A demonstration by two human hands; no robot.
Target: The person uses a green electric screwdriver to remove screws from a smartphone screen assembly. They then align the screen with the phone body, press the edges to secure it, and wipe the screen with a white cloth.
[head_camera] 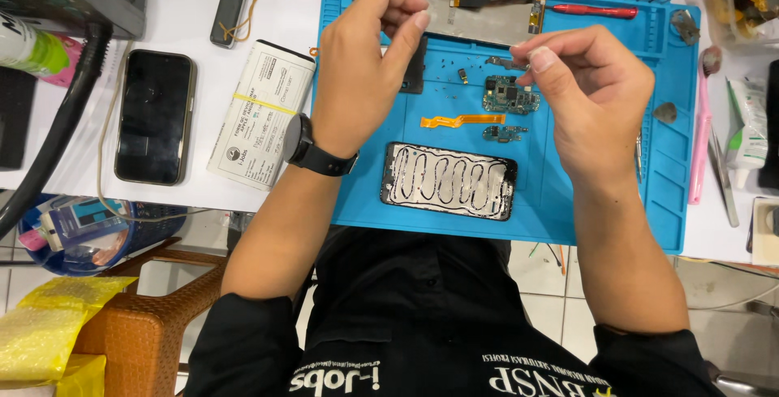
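- We hold both hands above the far half of the blue work mat (357,194), over scattered phone parts.
- Our left hand (365,64) has thumb and forefinger pressed together near the mat's far left corner; whatever sits between them is too small for us to make out.
- Our right hand (596,92) pinches a small grey metal piece (505,62) at its fingertips, just above the green circuit board (510,94).
- The phone frame (450,179), its inside traced with wavy lines of glue, lies flat near the mat's near edge, between our forearms and apart from both hands.
- An orange flex cable (461,120) and a smaller board (503,132) lie between the frame and the circuit board; a metal back plate (479,14) and a red screwdriver (594,11) lie along the far edge.
- We judge the step in hand to be sorting small parts with the phone laid open.
- The next move, as we judge it, calls for a steady pinch and a careful lowering, keeping fingers off the glue.
- A dark phone (154,115) rests on the white tabletop (182,3) left of the mat.
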